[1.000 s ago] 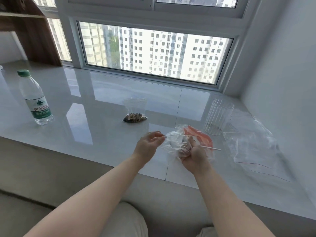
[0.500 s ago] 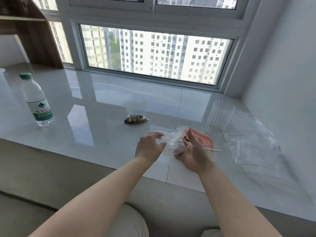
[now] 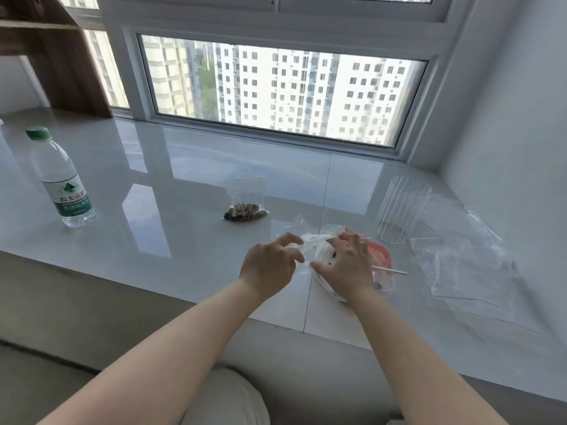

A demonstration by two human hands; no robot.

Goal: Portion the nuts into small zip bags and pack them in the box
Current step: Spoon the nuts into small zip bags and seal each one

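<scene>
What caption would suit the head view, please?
Both hands, left hand and right hand, grip a small clear plastic zip bag over the glossy white sill.

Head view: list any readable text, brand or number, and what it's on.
"农夫山泉": white characters on the green label of the water bottle, under a small mountain logo.
Smaller line below the brand on that label: too blurred to read.
Filled nut bag, clear container, empty zip bags: no print visible.

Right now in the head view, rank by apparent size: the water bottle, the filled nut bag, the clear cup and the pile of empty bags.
1. Pile of empty bags
2. Water bottle
3. Clear cup
4. Filled nut bag
Cup and nut bag look close; don't trust that order.
</scene>
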